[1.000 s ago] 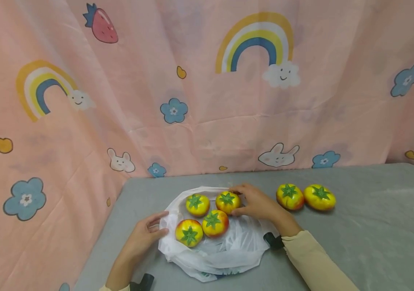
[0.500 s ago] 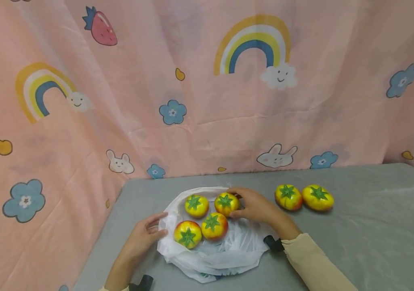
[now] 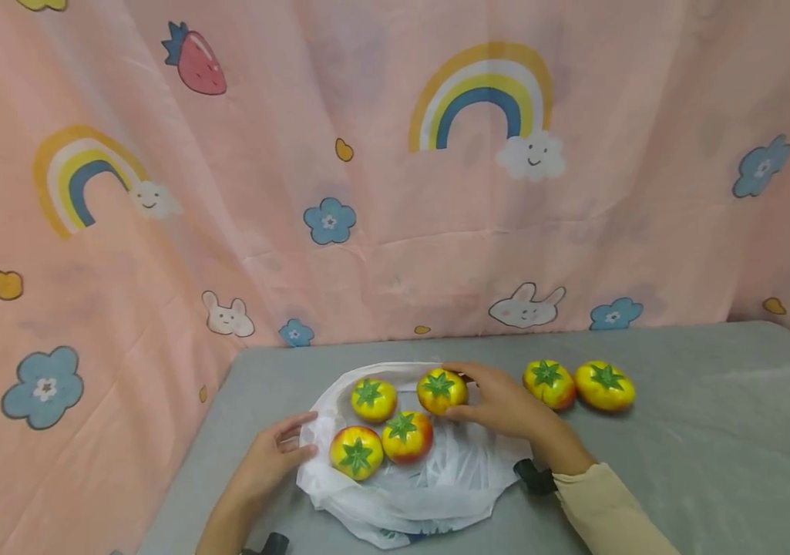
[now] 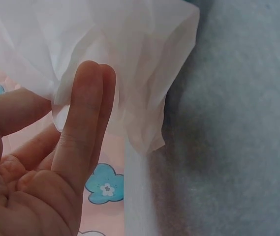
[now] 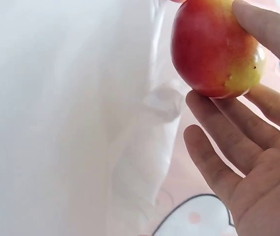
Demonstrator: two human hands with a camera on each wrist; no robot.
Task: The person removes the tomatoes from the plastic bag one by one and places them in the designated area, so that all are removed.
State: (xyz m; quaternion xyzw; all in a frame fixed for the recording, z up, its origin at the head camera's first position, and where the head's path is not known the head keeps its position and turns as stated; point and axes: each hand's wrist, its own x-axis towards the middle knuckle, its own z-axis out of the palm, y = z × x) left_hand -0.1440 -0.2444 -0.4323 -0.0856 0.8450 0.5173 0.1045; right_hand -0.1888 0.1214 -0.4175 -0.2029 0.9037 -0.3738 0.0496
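Note:
A white plastic bag (image 3: 429, 482) lies spread on the grey table (image 3: 700, 432) with several yellow-red tomatoes with green stems on it. My right hand (image 3: 502, 401) grips the far right tomato (image 3: 442, 391), thumb on top and fingers underneath; in the right wrist view that tomato (image 5: 213, 46) sits against my fingertips (image 5: 213, 110). The other tomatoes on the bag are at the far left (image 3: 374, 398), the middle (image 3: 406, 436) and the near left (image 3: 356, 452). My left hand (image 3: 273, 456) pinches the bag's left edge (image 4: 120, 59) between thumb and fingers (image 4: 83, 123).
Two more tomatoes (image 3: 550, 383) (image 3: 604, 385) lie side by side on the table, right of the bag. A pink printed curtain (image 3: 395, 193) hangs behind the table and along its left side. Grey tabletop stretches to the right.
My right hand has drawn its tomato slightly to the right, away from its neighbour on the bag. The left hand stays on the bag's edge.

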